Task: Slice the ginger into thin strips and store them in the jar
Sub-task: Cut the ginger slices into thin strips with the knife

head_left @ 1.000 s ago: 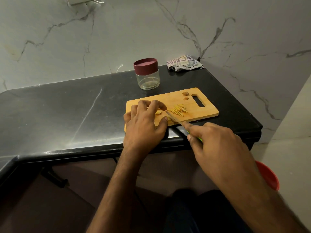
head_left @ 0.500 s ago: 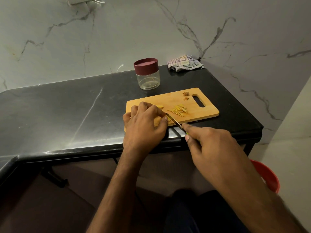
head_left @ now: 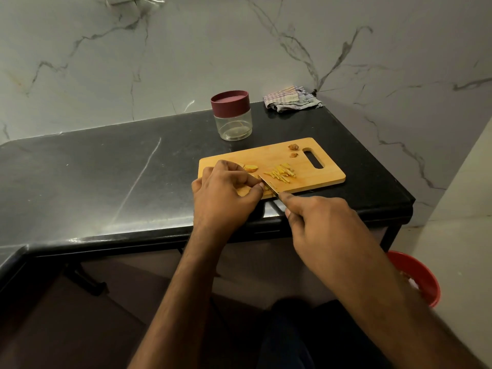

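The left hand pinned a ginger piece on the cutting board; the right hand gripped the knife. Blade beside the left fingertips: cut risk. Jar stood lidded behind.

The cutting board is pale wood with a smooth matt face, lying on a black stone counter polished glossy enough to throw back streaks of light. The jar is clear, shiny glass or plastic, which one cannot be told, under a smooth maroon plastic lid, and the knife shows a bare metal blade. The wall is grey-veined marble with a dull sheen, the rag is crumpled checked cloth, and the red bucket looks like smooth plastic.
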